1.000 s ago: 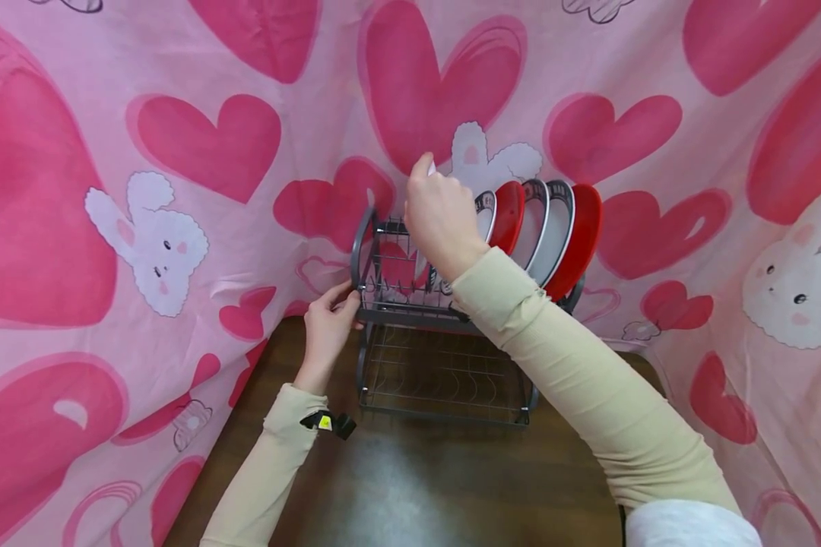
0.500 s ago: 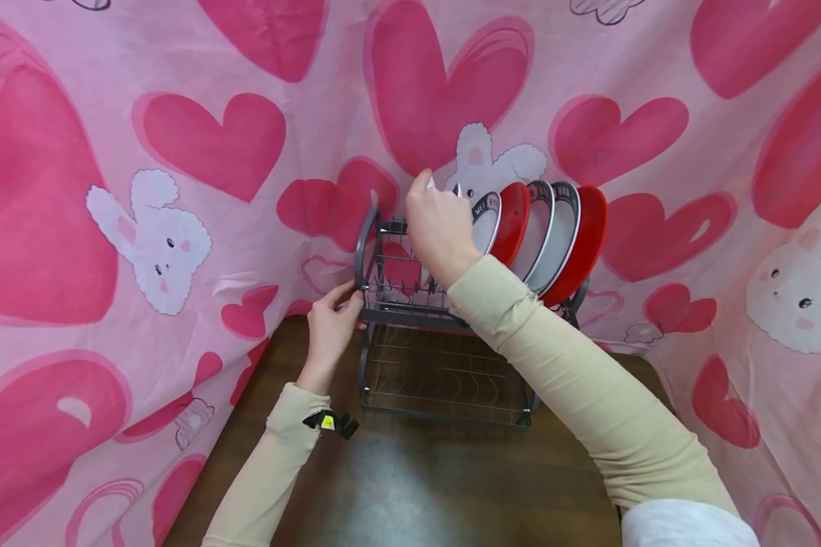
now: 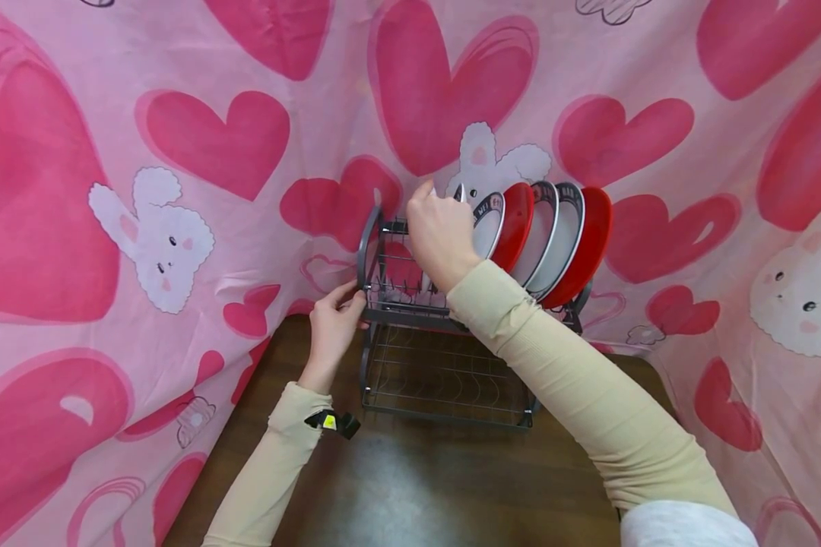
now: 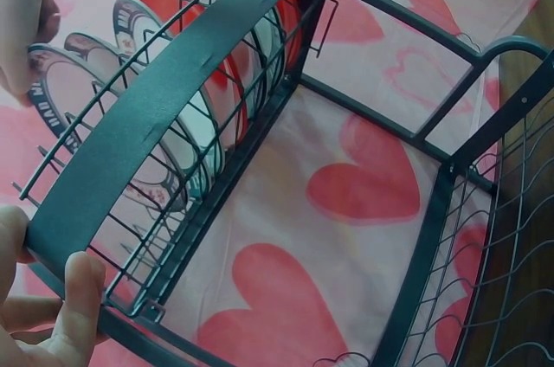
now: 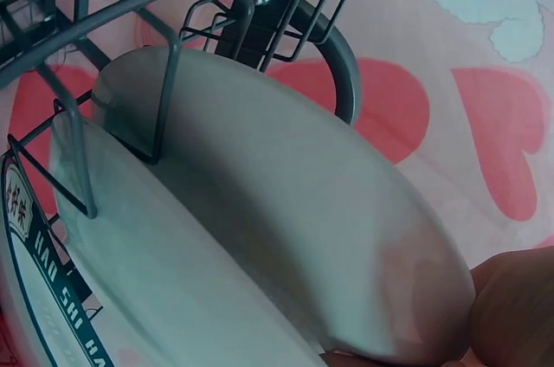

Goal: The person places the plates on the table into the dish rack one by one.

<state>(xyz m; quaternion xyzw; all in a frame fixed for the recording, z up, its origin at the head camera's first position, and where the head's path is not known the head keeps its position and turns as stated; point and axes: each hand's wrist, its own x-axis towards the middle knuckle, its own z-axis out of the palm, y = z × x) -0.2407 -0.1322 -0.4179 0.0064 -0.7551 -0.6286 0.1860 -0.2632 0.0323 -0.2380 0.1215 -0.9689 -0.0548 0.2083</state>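
My left hand [image 3: 331,327] grips the left end of a dark metal dish rack [image 3: 417,317]; in the left wrist view, the thumb and fingers of the left hand [image 4: 74,306] are around its side frame. Above the upper tier, my right hand [image 3: 443,235] pinches the edge of a white plate [image 5: 346,177] standing on edge between the wires. From the left wrist, the front of this plate [image 4: 78,81] shows a dark patterned rim. In the right wrist view only part of the right hand [image 5: 519,306] shows. Another white plate [image 5: 164,254] stands close beside it.
Right of my right hand, the upper tier carries upright plates: a red plate [image 3: 518,220], a dark-rimmed white plate [image 3: 566,228] and another red plate [image 3: 591,243] among them. Below is a wire lower tier [image 3: 445,372]. The rack stands on a brown table [image 3: 397,479] against a pink heart-print cloth [image 3: 246,251].
My right hand has moved down a little with the plate, and more of the neighbouring plates' rims shows. My left hand keeps its grip on the rack. The head view has shifted slightly.
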